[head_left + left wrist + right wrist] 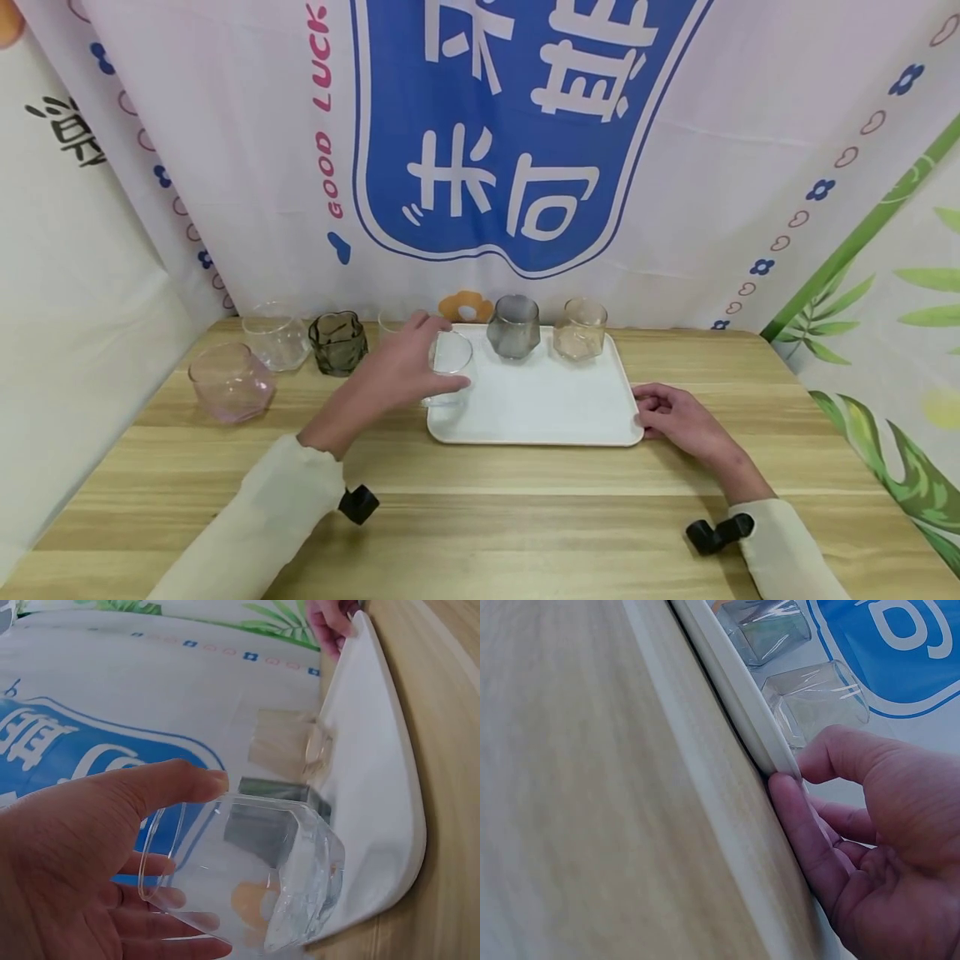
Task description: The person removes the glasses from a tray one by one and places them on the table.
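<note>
My left hand (405, 362) holds a clear drinking glass (300, 892) between thumb and fingers, at the left end of a white tray (540, 412). In the left wrist view its faceted base points toward the tray; I cannot tell whether it touches. On the tray, toward its back edge, stand a smoky grey glass (513, 329) and an amber-tinted glass (580, 332). My right hand (678, 421) pinches the tray's right rim, thumb on top and a finger at the outer side, as the right wrist view shows.
Left of the tray stand a pink-tinted glass (231, 383), a clear glass (276, 337) and a dark wavy glass (338, 343). Another clear glass (392, 321) is partly hidden behind my left hand. A printed curtain (262, 208) hangs along the wooden table's (480, 517) back edge.
</note>
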Demonstrator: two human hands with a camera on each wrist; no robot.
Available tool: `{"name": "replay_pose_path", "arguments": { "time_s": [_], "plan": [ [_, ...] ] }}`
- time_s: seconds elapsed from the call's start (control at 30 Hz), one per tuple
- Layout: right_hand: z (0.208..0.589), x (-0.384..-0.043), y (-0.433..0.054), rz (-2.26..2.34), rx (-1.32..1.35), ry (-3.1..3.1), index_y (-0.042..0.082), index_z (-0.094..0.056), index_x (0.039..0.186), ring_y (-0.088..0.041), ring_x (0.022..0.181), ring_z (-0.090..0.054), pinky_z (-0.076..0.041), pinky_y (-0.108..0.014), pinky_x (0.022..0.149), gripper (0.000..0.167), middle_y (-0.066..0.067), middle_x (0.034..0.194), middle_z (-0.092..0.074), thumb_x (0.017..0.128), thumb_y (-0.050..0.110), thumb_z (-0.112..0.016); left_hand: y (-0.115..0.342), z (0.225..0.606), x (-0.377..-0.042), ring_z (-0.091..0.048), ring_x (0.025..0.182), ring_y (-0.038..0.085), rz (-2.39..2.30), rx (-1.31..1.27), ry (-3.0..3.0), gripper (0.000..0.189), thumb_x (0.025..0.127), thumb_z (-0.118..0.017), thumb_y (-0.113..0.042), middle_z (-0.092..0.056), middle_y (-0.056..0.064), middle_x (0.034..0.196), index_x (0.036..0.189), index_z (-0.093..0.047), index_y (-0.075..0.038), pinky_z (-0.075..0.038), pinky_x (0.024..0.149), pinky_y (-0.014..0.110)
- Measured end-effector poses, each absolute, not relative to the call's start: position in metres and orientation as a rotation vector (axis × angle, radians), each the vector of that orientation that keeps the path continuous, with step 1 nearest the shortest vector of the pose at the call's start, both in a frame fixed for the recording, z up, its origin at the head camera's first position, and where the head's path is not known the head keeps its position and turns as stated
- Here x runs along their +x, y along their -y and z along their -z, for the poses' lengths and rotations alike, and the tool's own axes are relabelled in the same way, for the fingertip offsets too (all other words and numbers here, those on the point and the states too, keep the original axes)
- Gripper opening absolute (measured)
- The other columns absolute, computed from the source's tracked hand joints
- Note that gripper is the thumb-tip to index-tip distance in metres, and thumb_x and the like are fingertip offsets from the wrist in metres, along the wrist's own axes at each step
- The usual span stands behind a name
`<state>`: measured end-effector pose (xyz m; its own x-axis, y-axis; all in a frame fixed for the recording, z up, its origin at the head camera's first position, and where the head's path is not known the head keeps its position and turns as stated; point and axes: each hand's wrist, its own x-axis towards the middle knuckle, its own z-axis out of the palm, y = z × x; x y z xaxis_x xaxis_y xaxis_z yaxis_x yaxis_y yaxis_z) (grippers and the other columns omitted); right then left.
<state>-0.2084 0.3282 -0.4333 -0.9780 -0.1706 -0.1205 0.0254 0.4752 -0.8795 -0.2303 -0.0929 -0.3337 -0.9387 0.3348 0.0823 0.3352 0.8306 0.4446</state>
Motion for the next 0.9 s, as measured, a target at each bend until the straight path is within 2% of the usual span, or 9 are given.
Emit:
{"name": "replay_pose_path", "arguments": {
  "time_s": [0.2,0.5,0.73,0.9],
  "plan": [
    [0.433,-0.208,-0.328,1.502,-0.118,-2.54,-0.012,-0.05,0.139,-0.022,0.094,-0.061,-0.059,-0.03,0.073,0.048,-0.015,0.105,-0.057,0.098,0.005,-0.067,0.117,0.327,-0.227,-0.06,0.112,0.035,0.674,-0.534,3.021,0.087,0.077,-0.087,-0.051,-0.055,0.017,0.136,0.142,-0.054,-0.004,-0.053,0.093,0.054],
    [0.432,-0.208,-0.327,1.511,-0.128,-2.535,-0.012,-0.049,0.139,-0.022,0.093,-0.061,-0.059,-0.03,0.074,0.048,-0.016,0.105,-0.057,0.098,0.004,-0.067,0.15,0.322,-0.22,-0.059,0.114,0.039,0.608,-0.547,3.032,0.082,0.078,-0.087,-0.048,-0.057,0.02,0.134,0.137,-0.056,0.0,-0.049,0.096,0.059],
    [0.434,-0.208,-0.327,1.513,-0.119,-2.525,-0.012,-0.049,0.14,-0.021,0.093,-0.06,-0.059,-0.03,0.074,0.048,-0.016,0.106,-0.057,0.099,0.004,-0.067,0.172,0.319,-0.216,-0.056,0.115,0.038,0.593,-0.558,3.055,0.079,0.08,-0.086,-0.045,-0.058,0.02,0.129,0.135,-0.057,0.002,-0.048,0.099,0.057],
    [0.433,-0.209,-0.328,1.518,-0.125,-2.533,-0.013,-0.049,0.14,-0.021,0.093,-0.06,-0.059,-0.03,0.074,0.048,-0.016,0.106,-0.057,0.098,0.004,-0.067,0.187,0.318,-0.215,-0.055,0.119,0.04,0.568,-0.542,3.077,0.082,0.079,-0.087,-0.048,-0.057,0.022,0.133,0.136,-0.057,0.002,-0.045,0.1,0.061]
  ]
}}
